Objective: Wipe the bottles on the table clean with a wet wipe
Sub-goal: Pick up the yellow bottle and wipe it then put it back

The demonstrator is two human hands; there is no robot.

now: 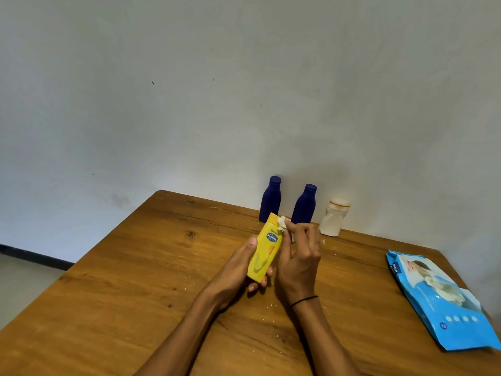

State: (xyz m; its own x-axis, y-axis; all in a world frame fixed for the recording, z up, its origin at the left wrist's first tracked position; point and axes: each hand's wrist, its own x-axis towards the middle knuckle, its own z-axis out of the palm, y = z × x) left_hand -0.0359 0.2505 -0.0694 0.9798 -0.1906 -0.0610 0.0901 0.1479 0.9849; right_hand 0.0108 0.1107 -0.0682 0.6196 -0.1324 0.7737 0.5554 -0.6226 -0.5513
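L hand (pixel 245 270) at lower centre wraps fingers + thumb round the yellow bottle (pixel 265 249), held off the table (pixel 135 267), while R hand (pixel 298 256) pinches a bunched wipe (pixel 283 225) vs the bottle's cap end. Risk: bottle tilted w/ grip low near its base, so a hard rub at the cap could twist or slip it out, maybe into the 2 blue bottles (pixel 271 199) just behind. All bottles opaque + capped, incl. white bottle (pixel 334 217), contents unseen; wipes pack (pixel 439 302) at right edge shows white at its opening.
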